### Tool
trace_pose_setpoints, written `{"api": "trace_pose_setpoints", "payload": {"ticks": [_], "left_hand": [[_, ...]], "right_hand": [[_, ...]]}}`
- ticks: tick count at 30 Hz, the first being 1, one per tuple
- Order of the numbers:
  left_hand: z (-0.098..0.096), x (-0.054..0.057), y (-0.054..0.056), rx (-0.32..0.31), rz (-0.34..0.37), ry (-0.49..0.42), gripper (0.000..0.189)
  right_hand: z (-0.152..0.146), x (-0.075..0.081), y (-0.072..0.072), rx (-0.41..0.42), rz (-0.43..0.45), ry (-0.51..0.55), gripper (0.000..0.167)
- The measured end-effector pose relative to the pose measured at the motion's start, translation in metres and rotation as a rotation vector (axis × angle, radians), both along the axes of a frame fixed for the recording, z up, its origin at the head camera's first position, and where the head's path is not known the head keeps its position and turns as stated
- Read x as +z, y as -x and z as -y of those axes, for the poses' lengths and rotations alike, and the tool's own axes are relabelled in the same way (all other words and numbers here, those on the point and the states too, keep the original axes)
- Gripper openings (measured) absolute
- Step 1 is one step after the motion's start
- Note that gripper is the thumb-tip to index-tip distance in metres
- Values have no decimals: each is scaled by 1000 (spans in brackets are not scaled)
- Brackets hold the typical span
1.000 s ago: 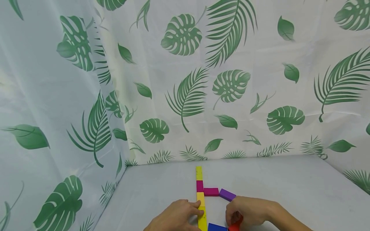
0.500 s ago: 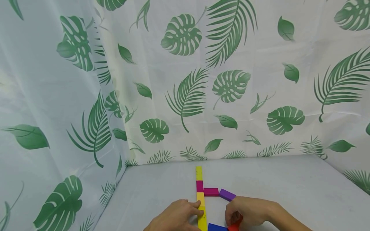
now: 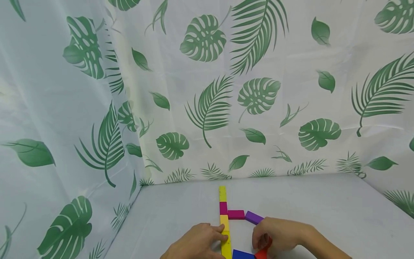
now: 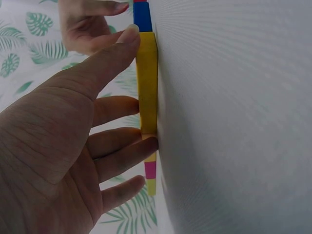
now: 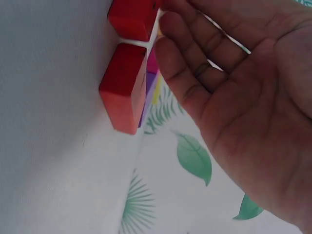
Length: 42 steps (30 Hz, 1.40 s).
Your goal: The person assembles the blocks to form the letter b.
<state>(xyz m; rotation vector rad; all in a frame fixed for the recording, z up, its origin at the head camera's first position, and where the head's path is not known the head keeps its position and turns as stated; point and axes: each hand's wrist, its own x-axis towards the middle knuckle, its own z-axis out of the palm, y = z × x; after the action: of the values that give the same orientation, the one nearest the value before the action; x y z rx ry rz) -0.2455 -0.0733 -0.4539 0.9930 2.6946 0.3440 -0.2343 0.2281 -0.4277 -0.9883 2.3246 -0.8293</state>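
In the head view my left hand (image 3: 198, 240) rests against a straight row of blocks. Its loosely straight fingers touch the yellow blocks (image 3: 226, 244), and in the left wrist view the thumb presses by the end of a yellow block (image 4: 147, 83), beside the blue block (image 4: 142, 17). My right hand (image 3: 280, 234) has its fingers bent at a red block (image 3: 261, 254) that adjoins the blue block (image 3: 243, 254). Two red blocks show in the right wrist view: an upper red block (image 5: 132, 18) at the fingertips and a lower red block (image 5: 126, 87) close by; the thumb is hidden there.
Beyond the hands, a magenta block (image 3: 236, 214) and a purple block (image 3: 253, 217) continue a curve off the row. Another magenta block (image 3: 223, 208) and a yellow-green block (image 3: 222, 193) form its far end. Leaf-printed curtains (image 3: 275, 151) bound the white table (image 3: 310, 201).
Both hands and the blocks stay almost in place. The red piece beneath my right hand shifts very slightly.
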Motion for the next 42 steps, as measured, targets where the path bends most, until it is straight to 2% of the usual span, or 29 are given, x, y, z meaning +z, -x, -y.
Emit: {"api": "trace_pose_setpoints", "payload": {"ticks": [5, 11, 16, 22, 32, 42], "left_hand": [[0, 0, -1, -3, -8, 13, 53], [0, -1, 1, -18, -13, 23, 53], [0, -2, 1, -21, -16, 20, 53], [-1, -2, 2, -19, -10, 16, 54], [-2, -1, 2, -17, 18, 6, 51], [-3, 0, 2, -6, 19, 11, 51]], "right_hand": [[-11, 2, 11, -78, -34, 83, 16], [-34, 5, 19, -141, -95, 94, 21], [-49, 2, 23, -174, -72, 57, 30], [-52, 0, 23, -230, -10, 10, 33], [-48, -3, 23, -257, 32, 6, 40], [-47, -5, 24, -241, 38, 17, 38]]}}
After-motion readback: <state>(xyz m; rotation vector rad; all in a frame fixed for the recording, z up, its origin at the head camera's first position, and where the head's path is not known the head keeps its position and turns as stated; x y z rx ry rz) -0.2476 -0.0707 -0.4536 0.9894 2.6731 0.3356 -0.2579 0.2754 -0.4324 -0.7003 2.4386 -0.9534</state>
